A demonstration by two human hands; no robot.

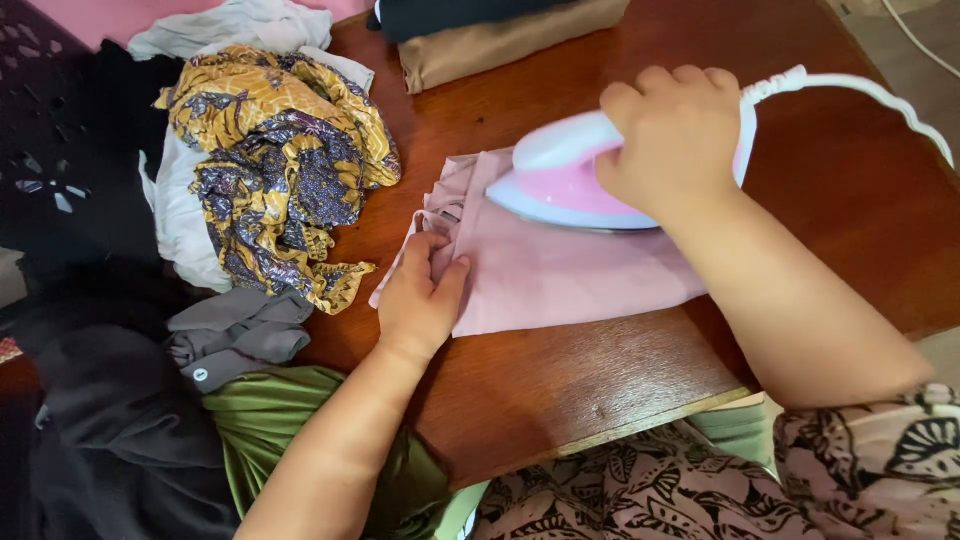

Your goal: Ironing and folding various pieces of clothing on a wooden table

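Note:
A pale pink cloth (560, 275) lies flat on a brown wooden table (560, 390). My right hand (675, 135) grips the handle of a pink and white electric iron (560, 180), which rests on the far part of the cloth. A white cord (860, 90) runs from the iron's back toward the right. My left hand (420, 295) presses down on the cloth's left edge, where the fabric is bunched, with fingers curled on it.
A crumpled yellow and purple patterned garment (280, 160) lies on white cloth at left. Grey (235, 335), green (265, 420) and black (90, 200) clothes pile at lower left. Folded tan and dark fabrics (490, 40) sit at the table's far edge.

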